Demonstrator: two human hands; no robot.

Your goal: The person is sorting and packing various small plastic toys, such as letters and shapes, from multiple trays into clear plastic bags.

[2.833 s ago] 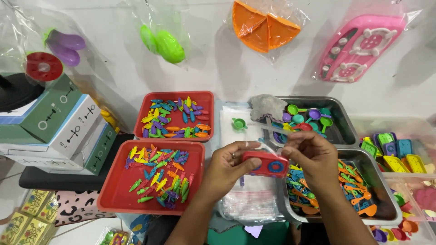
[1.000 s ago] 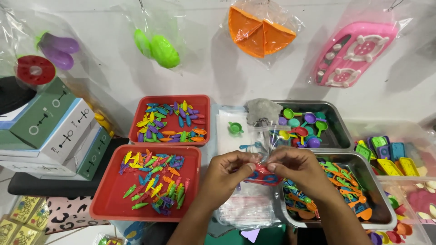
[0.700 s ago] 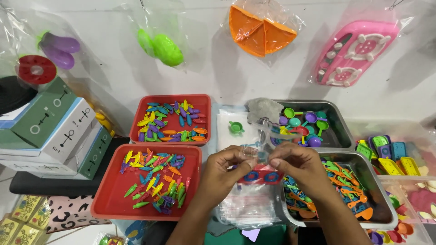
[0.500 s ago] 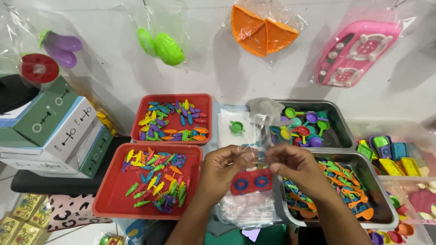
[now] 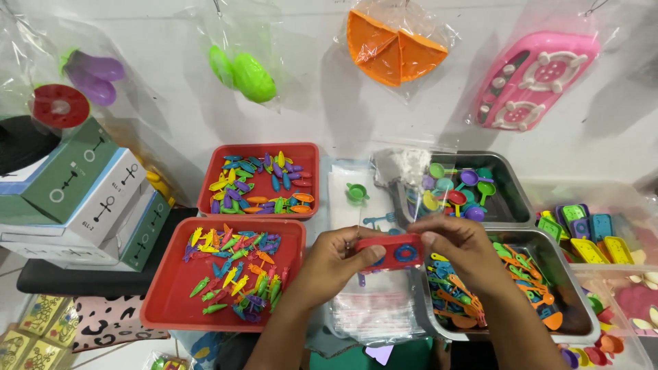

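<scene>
Two hands, left and right, pinch a red toy stove, seemingly inside a clear bag, above the worktop's bag stack. Beyond: red trays, steel trays, bagged toys hanging on the white wall.

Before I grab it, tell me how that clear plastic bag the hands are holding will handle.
The clear bag probably is floppy: it stands up crumpled and wavy above the red toy stove, which the left hand and right hand pinch at its ends. It looks thin and see-through, so likely very light. Its glossy film may be slippery.
</scene>
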